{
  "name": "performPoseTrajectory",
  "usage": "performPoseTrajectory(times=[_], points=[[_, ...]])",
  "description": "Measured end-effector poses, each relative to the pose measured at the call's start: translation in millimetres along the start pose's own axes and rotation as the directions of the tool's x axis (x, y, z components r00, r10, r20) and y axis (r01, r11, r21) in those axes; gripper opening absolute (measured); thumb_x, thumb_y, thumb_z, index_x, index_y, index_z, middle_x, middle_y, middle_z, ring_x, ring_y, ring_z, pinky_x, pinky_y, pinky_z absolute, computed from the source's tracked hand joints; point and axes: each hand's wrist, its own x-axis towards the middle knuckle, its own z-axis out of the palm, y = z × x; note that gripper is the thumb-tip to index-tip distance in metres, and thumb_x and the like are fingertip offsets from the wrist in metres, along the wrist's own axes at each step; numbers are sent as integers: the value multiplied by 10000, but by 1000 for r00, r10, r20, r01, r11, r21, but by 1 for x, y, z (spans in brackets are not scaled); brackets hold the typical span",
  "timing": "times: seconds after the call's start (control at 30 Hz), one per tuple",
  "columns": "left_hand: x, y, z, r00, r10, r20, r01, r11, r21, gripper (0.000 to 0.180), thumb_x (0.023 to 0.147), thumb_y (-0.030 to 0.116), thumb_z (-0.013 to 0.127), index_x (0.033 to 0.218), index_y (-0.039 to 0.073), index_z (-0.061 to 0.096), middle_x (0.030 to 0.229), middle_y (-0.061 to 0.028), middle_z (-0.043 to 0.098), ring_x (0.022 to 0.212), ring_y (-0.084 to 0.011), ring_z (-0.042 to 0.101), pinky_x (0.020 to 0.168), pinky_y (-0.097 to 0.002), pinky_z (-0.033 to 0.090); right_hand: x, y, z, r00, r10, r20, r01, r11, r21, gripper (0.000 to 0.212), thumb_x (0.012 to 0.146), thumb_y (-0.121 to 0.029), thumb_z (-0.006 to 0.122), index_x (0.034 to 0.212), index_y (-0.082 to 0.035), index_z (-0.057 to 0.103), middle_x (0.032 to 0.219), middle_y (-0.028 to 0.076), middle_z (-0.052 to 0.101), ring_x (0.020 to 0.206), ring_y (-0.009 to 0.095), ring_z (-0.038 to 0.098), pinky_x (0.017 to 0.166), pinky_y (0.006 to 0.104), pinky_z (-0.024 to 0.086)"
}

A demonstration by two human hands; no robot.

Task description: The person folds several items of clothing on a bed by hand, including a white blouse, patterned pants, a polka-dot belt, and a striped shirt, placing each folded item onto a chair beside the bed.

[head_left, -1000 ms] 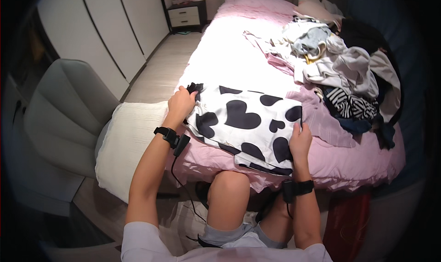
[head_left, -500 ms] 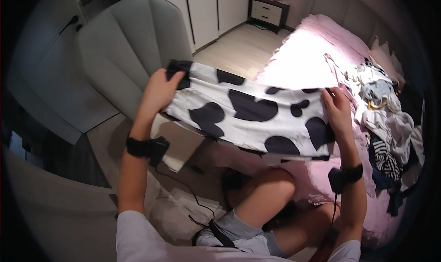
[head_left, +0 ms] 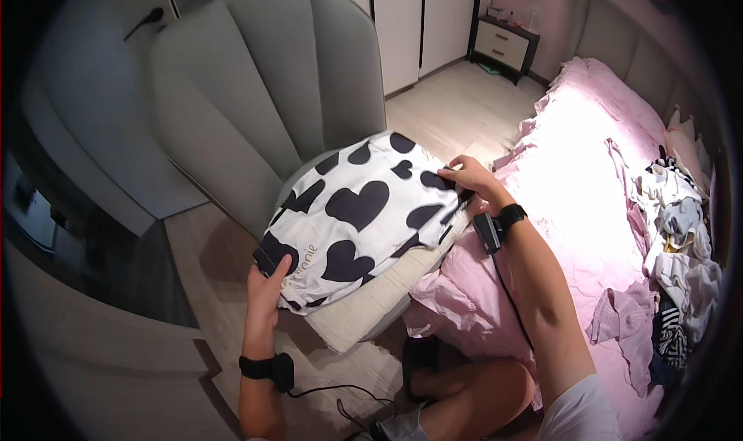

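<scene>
A white garment with black hearts (head_left: 387, 217) lies spread over the seat of a grey padded chair (head_left: 271, 77). Its exact kind does not show; some lettering runs near its left end. My left hand (head_left: 268, 288) pinches the dark near-left corner, thumb on top. At the far right corner, my right hand (head_left: 474, 179) grips the garment's edge between thumb and fingers. Beneath the cloth, a cream seat pad (head_left: 340, 326) shows along the near side.
To the right stands a bed with a pink ruffled cover (head_left: 534, 209). A heap of mixed clothes (head_left: 673, 217) lies along its far right side, with a pinkish garment (head_left: 623, 317) nearer. A small nightstand (head_left: 503, 48) stands beyond. Cords trail from both wrist straps.
The garment, held stretched in the air before, has come down onto the chair seat. Both hands still hold its ends; the left moved nearer to me, the right moved left. The view has shifted left.
</scene>
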Motion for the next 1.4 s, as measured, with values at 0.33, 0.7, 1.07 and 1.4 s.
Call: performPoseTrajectory(times=[0.33, 0.7, 1.07, 1.4], points=[[-25, -18, -8, 999, -20, 43, 25, 992, -127, 476, 876, 36, 744, 1281, -45, 508, 1151, -129, 661, 991, -195, 674, 838, -321, 543, -26, 25, -32, 994, 95, 61, -113, 803, 585, 409, 855, -30, 760, 1227, -23, 587, 827, 67, 664, 715, 130, 609, 585, 269, 464], [-56, -20, -7, 999, 42, -24, -34, 963, 268, 656, 880, 192, 765, 1349, -87, 401, 1287, -207, 557, 1121, -247, 598, 915, -363, 503, -58, 12, -14, 959, -162, -232, 129, 980, -150, 486, 720, -44, 768, 1167, -26, 579, 1074, 254, 619, 987, 424, 622, 853, 451, 525], [-127, 49, 119, 767, 488, 416, -629, 445, 637, 399, 889, 189, 722, 1210, 2, 578, 1378, -190, 507, 1269, -376, 444, 1095, -455, 322, -177, 23, -80, 935, -304, -184, 295, 953, -74, 317, 883, -207, 660, 1144, -35, 609, 1052, 238, 603, 968, 410, 602, 883, 465, 499], [-307, 147, 272, 314, 233, 920, 190, 935, -301, 311, 980, 97, 525, 1222, -93, 478, 1233, -280, 561, 1150, -384, 610, 946, -563, 556, -362, 121, -198, 958, 58, -279, -79, 995, -64, 341, 832, -249, 724, 1074, -24, 640, 1014, 198, 635, 957, 358, 623, 840, 438, 509]])
